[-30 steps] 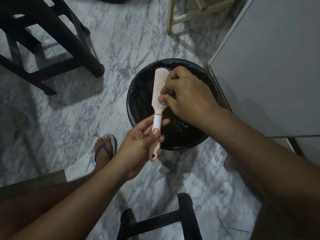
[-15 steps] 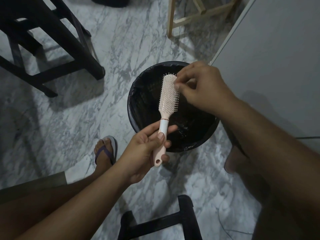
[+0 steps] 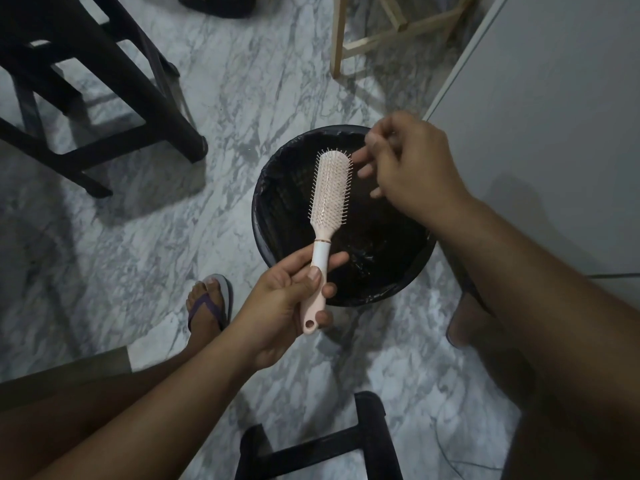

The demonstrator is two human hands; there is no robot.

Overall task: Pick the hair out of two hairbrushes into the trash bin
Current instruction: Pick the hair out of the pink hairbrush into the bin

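Observation:
A pink hairbrush (image 3: 330, 188) with a white collar on its handle is held upright over the black-lined trash bin (image 3: 273, 188), bristles facing me. My left hand (image 3: 287, 303) grips the brush by the handle. My right hand (image 3: 412, 168) hovers just right of the brush head, above the bin. Its thumb and forefinger are pinched together while the other fingers are spread. The pinch looks closed on fine hair, which is hard to see against the dark liner. Only one brush is in view.
The bin stands on a marble floor beside a white cabinet (image 3: 554, 133) on the right. Black chair legs (image 3: 114, 98) are at the upper left, a wooden stool frame (image 3: 363, 39) at the top, and a black stool (image 3: 325, 441) near the bottom. My sandalled foot (image 3: 207, 303) rests left of the bin.
My right hand has lifted off the bristles and drawn up and to the right, still pinched. The brush has turned so that its bristles face me.

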